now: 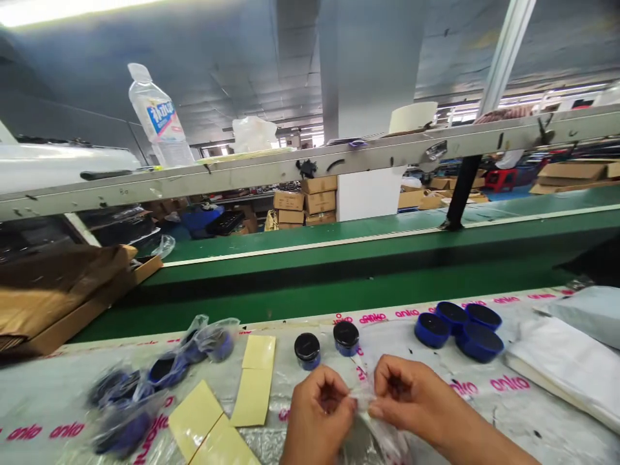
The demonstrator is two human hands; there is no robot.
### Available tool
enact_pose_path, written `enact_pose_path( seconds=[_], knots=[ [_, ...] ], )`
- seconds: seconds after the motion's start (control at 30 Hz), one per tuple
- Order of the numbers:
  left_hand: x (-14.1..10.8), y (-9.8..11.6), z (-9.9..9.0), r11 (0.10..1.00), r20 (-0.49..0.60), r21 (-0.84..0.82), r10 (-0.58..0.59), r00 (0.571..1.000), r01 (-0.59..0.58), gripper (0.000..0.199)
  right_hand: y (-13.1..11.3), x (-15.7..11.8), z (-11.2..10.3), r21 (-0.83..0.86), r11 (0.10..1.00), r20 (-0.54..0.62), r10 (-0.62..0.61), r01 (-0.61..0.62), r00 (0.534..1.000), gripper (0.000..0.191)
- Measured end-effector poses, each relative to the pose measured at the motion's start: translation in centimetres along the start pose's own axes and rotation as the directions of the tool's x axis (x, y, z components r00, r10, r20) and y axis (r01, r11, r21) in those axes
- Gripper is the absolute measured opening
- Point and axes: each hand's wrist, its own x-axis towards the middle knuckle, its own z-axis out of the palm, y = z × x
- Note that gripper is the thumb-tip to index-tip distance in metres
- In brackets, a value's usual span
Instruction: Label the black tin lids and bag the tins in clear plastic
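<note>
We see the left grip (320,413) and the right grip (411,395) side by side, thumbs and fingertips pinched together on a clear plastic bag (375,434); it lies between and below both grips; just beyond the left grip stand two black-lidded jars (308,349); beyond the right grip and to its right sit four blue round pieces (479,342); left of the left grip we find yellow sheets (255,387), and farther left, blue pieces in plastic (167,371); all rest on the surface (387,342).
</note>
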Motion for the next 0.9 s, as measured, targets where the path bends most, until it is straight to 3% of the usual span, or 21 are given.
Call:
enact_pose_path(
  seconds=[0.03,0.07,0.13,0.17,0.23,0.3,0.4,0.53,0.7,0.83,0.9],
  knots=[
    [-0.3,-0.4,-0.8,0.982,-0.041,0.163,0.099,0.994,-0.091,0.009,0.1,0.3,0.3,-0.225,0.973,-0.039,-0.069,0.059,0.997,0.012],
    [-0.5,-0.7,-1.5,0.922,-0.053,0.331,0.229,0.972,-0.199,0.012,0.2,0.6,0.7,-0.441,0.889,-0.063,-0.166,0.122,0.984,0.008],
    [-0.6,-0.9,-2.9,0.702,0.0,0.61,0.464,0.886,-0.367,0.019,0.2,1.6,1.5,-0.744,0.629,-0.042,-0.38,0.225,0.924,0.02],
    [-0.4,-0.8,-3.5,0.585,0.035,0.71,0.528,0.849,-0.393,0.022,0.1,2.3,1.9,-0.83,0.499,-0.019,-0.471,0.248,0.882,0.023],
    [0.7,-0.1,-4.7,0.419,0.054,0.847,0.541,0.839,-0.325,0.022,-0.3,4.3,2.4,-0.929,0.303,-0.006,-0.591,0.215,0.806,0.021],
    [2.6,0.6,-5.9,0.345,0.015,0.916,0.478,0.878,-0.204,0.017,-0.8,6.9,2.7,-0.97,0.21,-0.037,-0.627,0.123,0.778,0.016],
    [6.0,0.9,-7.3,0.331,-0.056,0.938,0.426,0.903,-0.098,0.013,-1.2,10.9,2.9,-0.987,0.159,-0.064,-0.591,0.038,0.804,0.011],
    [8.5,-0.8,-8.2,0.348,-0.072,0.935,0.391,0.918,-0.075,0.012,-0.2,14.2,3.7,-0.991,0.121,-0.025,-0.566,0.054,0.824,0.012],
    [7.4,-3.1,-8.4,0.397,-0.056,0.914,0.339,0.939,-0.089,0.014,2.0,13.6,4.7,-0.988,0.091,0.057,-0.534,0.125,0.844,0.016],
    [5.9,-3.3,-8.7,0.452,-0.023,0.882,0.32,0.947,-0.132,0.012,2.9,12.0,4.7,-0.98,0.102,0.092,-0.53,0.171,0.843,0.013],
    [5.3,-3.3,-9.0,0.46,0.011,0.871,0.327,0.945,-0.169,0.011,3.3,11.4,4.6,-0.969,0.108,0.124,-0.561,0.22,0.818,0.012]
  ],
)
